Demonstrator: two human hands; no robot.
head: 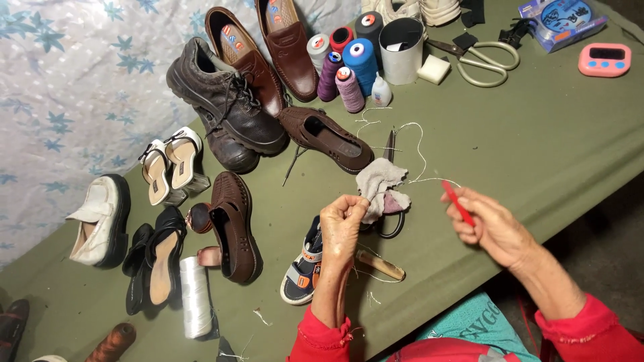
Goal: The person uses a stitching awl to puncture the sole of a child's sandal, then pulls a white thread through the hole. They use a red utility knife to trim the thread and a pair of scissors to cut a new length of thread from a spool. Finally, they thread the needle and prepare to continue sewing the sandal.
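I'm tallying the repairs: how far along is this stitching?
Early. In hand: the right hand holds a red tool at a white thread; the left hand pinches by a rag. Nothing looks finished; the child's sandal and brown shoe lie untouched.

The big bare part of the green table (pixel 537 134) lies at two and three o'clock from the right hand (pixel 493 228), and a hand could slide there with nothing to bump. At twelve o'clock the way is blocked by the thread spools (pixel 349 64), a grey cup (pixel 401 50) and big scissors (pixel 479 60) (a pink timer (pixel 604 59) sits off at one o'clock). From the left hand (pixel 342 224), shoes crowd nine to eleven o'clock, a small sandal (pixel 305 265) lies just beside the wrist, and a grey rag (pixel 382 188) touches it at one o'clock.
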